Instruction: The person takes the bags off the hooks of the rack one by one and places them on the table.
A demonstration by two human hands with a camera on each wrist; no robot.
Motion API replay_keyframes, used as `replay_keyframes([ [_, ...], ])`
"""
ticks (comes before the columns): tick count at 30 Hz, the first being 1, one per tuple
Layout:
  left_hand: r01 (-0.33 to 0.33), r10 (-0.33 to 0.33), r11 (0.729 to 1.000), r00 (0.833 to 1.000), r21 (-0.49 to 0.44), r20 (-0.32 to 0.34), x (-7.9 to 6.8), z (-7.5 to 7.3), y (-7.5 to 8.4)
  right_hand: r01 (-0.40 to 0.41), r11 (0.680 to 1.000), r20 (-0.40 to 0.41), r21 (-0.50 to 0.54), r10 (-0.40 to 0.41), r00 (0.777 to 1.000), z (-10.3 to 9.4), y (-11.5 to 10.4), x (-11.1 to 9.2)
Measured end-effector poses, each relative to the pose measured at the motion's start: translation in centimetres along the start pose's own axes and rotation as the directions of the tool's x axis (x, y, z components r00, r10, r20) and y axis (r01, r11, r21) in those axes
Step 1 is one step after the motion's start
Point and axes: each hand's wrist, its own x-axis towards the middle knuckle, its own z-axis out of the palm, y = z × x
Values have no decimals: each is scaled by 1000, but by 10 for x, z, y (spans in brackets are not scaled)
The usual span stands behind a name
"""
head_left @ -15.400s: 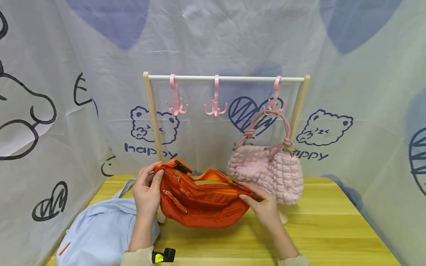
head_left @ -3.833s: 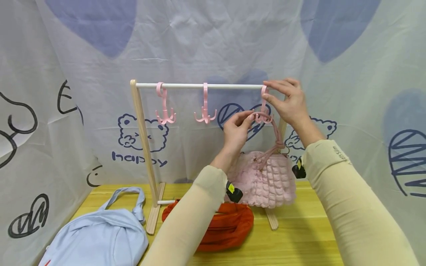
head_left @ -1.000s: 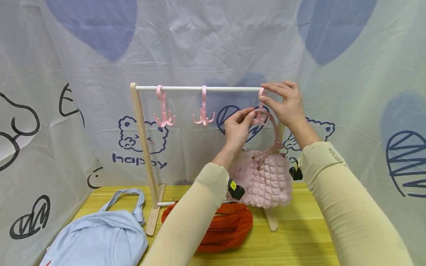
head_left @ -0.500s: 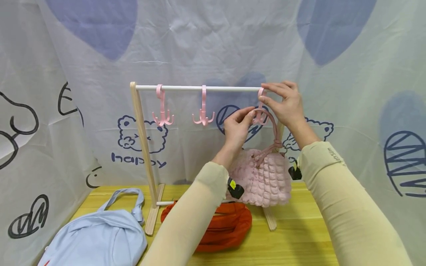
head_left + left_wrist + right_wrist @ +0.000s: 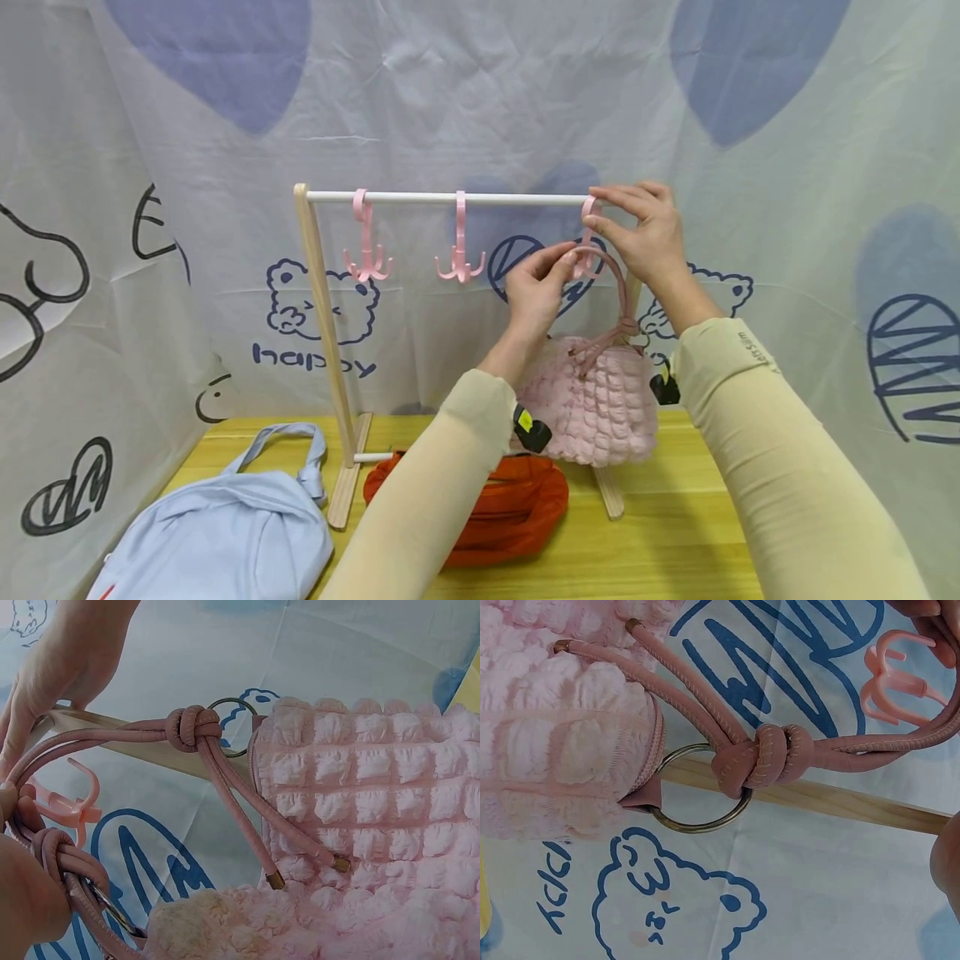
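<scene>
My left hand (image 5: 534, 292) pinches the top of the rope-like handle (image 5: 621, 287) of a pink quilted handbag (image 5: 592, 400). The bag hangs below the hand, against the rack's right side. At the rail's right end, my right hand (image 5: 651, 237) holds the upper part of a pink multi-prong hook (image 5: 588, 218) between thumb and fingers. In the left wrist view, the prongs of this hook (image 5: 73, 810) show inside the handle's loop. Whether the handle rests on a prong I cannot tell. A knot (image 5: 765, 759) joins the handle to a metal ring (image 5: 705, 825).
Two more pink hooks, one left (image 5: 367, 242) and one central (image 5: 461, 242), hang on the white rail (image 5: 420, 198) of the wooden rack. An orange waist bag (image 5: 517, 508) lies at the rack's base, partly behind my left sleeve. A light blue backpack (image 5: 225, 533) lies on the table's left.
The orange waist bag, held in both hands in the oldest frame, now lies on the table. My hands have moved up to the pink handbag's handle and its hook. Over the last second they stay nearly still.
</scene>
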Motion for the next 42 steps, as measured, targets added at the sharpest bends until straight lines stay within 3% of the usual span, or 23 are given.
replay_keyframes([
  [8,-42,42,999,999,-13,14,-4,-4,2,-9,1000,4,-1,9,1000,1,-1,-1],
  [22,22,-22,1000,1000,-8,-11,-13,-7,10,-30,999,7,-14,30,1000,-3,-2,-2],
  [42,-25,24,1000,999,-16,-35,-31,-25,39,-52,999,48,-8,52,997,-7,-9,-2],
])
